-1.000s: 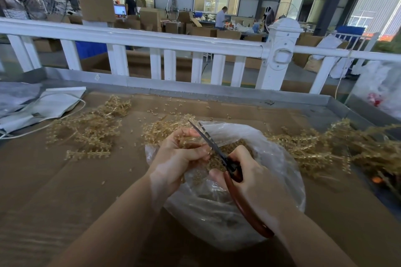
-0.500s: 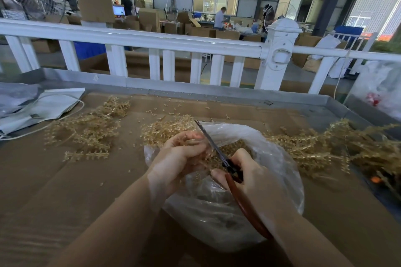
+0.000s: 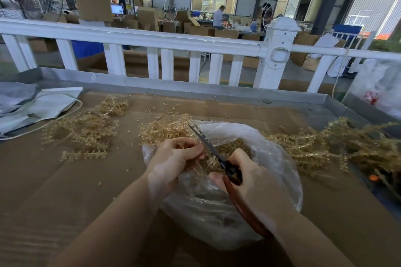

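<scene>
Two hands work in the lower middle of the frame. The left hand [image 3: 173,158] has its fingers curled round a small gold sprig [image 3: 211,159] and pinches it over the open mouth of one clear plastic bag [image 3: 280,158]. The right hand [image 3: 253,182] is wrapped tight round the red-brown handles of one pair of scissors [image 3: 207,144]. The scissors sit in the middle of the frame, between the two hands. Their dark blades point up and to the left and lie close together, with just a small gap at the tips. They cross the sprig right beside the left fingers, but it is too blurry to see if they touch it.

The bag lies under both hands on one brown cardboard sheet [image 3: 65,191]. Many little gold bits sit inside it.

Three heaps of gold sprigs lie on the cardboard: a left heap [image 3: 86,130] at middle left, a middle heap [image 3: 165,129] just above the left hand, and a right heap [image 3: 325,143], the biggest, that runs to the right edge. Tiny gold crumbs [image 3: 171,105] dot the top of the cardboard.

At the far left lie flat grey-white bags [image 3: 43,104], too folded to count. One white fence [image 3: 152,39] runs across the upper part, with one thick post [image 3: 280,50] at upper right. Behind it are two people among brown boxes [image 3: 147,17], one person [image 3: 119,0] at upper left and another person [image 3: 218,17] at upper middle
</scene>
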Tool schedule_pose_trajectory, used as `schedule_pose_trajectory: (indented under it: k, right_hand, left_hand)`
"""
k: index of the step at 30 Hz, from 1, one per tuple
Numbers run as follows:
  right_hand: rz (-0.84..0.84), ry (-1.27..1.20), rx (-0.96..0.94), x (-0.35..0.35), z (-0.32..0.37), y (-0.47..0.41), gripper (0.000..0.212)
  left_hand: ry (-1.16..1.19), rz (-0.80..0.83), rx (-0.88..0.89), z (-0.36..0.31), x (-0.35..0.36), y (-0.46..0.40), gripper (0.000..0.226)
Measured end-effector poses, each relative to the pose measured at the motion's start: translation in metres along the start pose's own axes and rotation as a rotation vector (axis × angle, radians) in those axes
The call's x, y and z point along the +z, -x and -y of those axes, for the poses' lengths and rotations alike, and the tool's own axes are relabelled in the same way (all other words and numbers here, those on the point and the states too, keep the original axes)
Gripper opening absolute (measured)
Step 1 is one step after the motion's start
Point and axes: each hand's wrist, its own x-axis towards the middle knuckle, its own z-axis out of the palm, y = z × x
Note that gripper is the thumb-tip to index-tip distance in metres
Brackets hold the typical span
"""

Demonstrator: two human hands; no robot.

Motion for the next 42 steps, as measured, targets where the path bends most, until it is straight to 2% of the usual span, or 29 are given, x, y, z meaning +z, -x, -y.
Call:
schedule_pose_trajectory:
  k: [9,17,21,28,32,40,42]
  right_hand:
    - [0.012,0.026,0.023,-0.0020,0.0020,0.0008,0.035]
    - [-0.024,-0.012,0.022,0.0042,-0.0014,0.0001,0.032]
    - [-0.027,-0.044,0.021,0.0047,-0.0021,-0.0018,0.032]
    - [-0.022,-0.026,0.028,0.0038,-0.0053,-0.0030,0.034]
    - [-0.011,-0.007,0.041,0.0023,-0.0055,-0.0040,0.034]
    - [0.050,0.006,0.073,0.0007,-0.0059,-0.0042,0.033]
    - [0.030,-0.028,0.095,-0.0002,-0.0056,-0.0046,0.031]
  left_hand:
    - [0.009,0.020,-0.026,0.0015,-0.0019,-0.0005,0.009]
    - [-0.111,0.024,-0.005,0.0027,-0.0001,-0.0016,0.008]
    - [-0.142,0.092,-0.006,0.0020,0.0021,0.0025,0.016]
    - [-0.161,0.109,-0.023,0.0024,0.0015,0.0016,0.007]
    - [-0.182,0.098,-0.028,0.0050,-0.0006,-0.0002,0.004]
    - [-0.248,0.033,-0.081,0.0090,-0.0034,-0.0012,0.024]
    - [-0.263,0.040,-0.072,0.0087,-0.0033,-0.0003,0.015]
